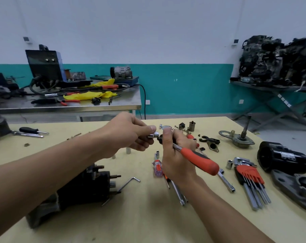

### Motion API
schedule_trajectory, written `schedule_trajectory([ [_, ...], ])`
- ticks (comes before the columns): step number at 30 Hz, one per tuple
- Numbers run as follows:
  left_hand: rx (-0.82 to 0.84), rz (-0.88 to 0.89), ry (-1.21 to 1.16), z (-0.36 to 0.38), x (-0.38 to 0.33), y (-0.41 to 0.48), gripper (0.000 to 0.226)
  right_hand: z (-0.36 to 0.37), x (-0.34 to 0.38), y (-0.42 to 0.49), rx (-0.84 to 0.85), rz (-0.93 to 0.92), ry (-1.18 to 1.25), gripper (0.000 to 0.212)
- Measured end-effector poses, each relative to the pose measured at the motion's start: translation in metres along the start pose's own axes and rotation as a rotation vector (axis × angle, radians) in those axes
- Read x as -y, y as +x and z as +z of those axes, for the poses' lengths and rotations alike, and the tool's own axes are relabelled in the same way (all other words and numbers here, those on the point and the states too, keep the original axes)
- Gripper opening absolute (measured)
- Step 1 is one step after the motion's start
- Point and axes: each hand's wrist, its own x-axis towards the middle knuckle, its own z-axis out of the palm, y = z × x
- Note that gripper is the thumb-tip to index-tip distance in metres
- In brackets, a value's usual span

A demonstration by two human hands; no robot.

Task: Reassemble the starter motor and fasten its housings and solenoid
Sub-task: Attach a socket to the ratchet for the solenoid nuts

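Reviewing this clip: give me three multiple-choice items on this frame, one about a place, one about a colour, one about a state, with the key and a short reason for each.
1. Where does the hex key set lie on the table?
A. right of the hands
B. under the left forearm
C. at the far left edge

2. What colour is the grip of the ratchet?
A. blue
B. orange-red
C. green

3. What is the left hand doing?
A. resting flat on the table
B. gripping a screwdriver
C. pinching a small socket at the ratchet's head

Key: 1 A, the set sits near the black motor housing on the right. 2 B, the grip in the right hand is orange-red. 3 C, the fingertips hold the socket against the ratchet head.
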Motion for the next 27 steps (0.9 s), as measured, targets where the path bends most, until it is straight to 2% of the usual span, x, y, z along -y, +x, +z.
schedule_trajectory([
  [6, -0.018, -0.028, -0.005, -0.004, -0.006, -0.009, 0.027, -0.002, 0.006, 0.0, -0.01, 0.019, 0.003, 0.059],
  [11, -0.025, -0.07, -0.001, 0.003, -0.01, -0.02, 0.027, -0.004, 0.013, -0.001, -0.039, -0.047, -0.026, 0.05],
  [18, -0.005, -0.2, -0.192, 0.002, -0.022, -0.034, 0.023, -0.003, 0.024, -0.005, -0.08, -0.186, -0.016, 0.039],
  [23, 0.087, -0.291, -0.332, -0.004, -0.025, -0.048, 0.018, -0.001, 0.031, -0.005, -0.141, -0.262, 0.047, 0.048],
  [27, 0.105, -0.308, -0.399, -0.007, -0.025, -0.054, 0.019, 0.003, 0.041, -0.008, -0.122, -0.322, 0.148, 0.053],
])
